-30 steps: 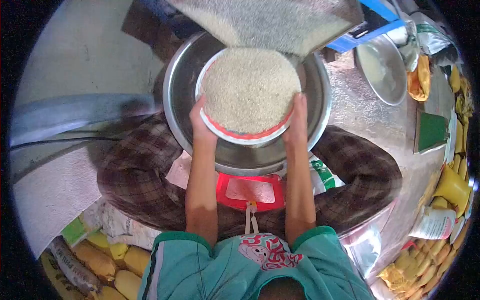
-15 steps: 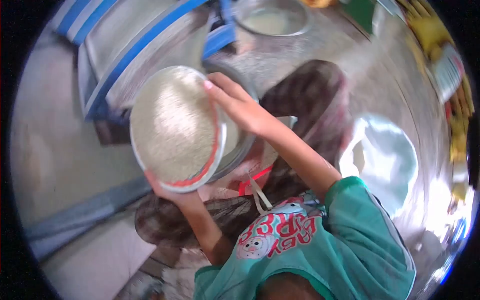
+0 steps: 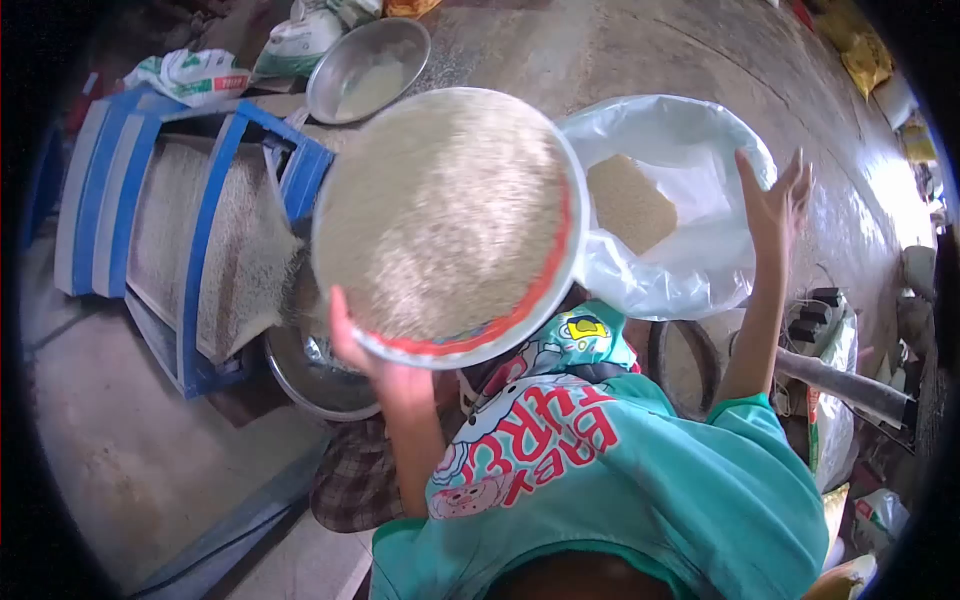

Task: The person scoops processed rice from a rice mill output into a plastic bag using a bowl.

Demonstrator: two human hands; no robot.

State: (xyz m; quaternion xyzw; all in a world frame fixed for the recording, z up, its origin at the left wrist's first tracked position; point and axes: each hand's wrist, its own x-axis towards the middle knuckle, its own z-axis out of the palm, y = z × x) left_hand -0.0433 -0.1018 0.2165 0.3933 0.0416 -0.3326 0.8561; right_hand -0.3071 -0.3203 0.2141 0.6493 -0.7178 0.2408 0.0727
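A wide white basin [image 3: 400, 350] with a red band inside its rim is heaped with pale grain [image 3: 450, 220] that looks like rice. My left hand [image 3: 375, 360] grips its near-left edge, thumb up along the outside. To the right stands a clear plastic bag [image 3: 710, 140], its mouth spread wide, with a mound of grain [image 3: 630, 205] inside. The basin's right edge overlaps the bag in this view. My right hand [image 3: 775, 210] is off the basin, fingers apart, at the bag's right edge, holding nothing.
On the left, grain runs off a blue-and-white slatted chute [image 3: 205, 250] toward a metal bowl [image 3: 330, 390], partly hidden by the basin. Another metal bowl [image 3: 410, 50] and several sacks [image 3: 300, 45] stand behind. A pipe-like bar [image 3: 850, 385] lies at right.
The view has swung to the right. My right hand has let go of the basin and reached across to the bag. The basin, in my left hand, is now beside the bag.
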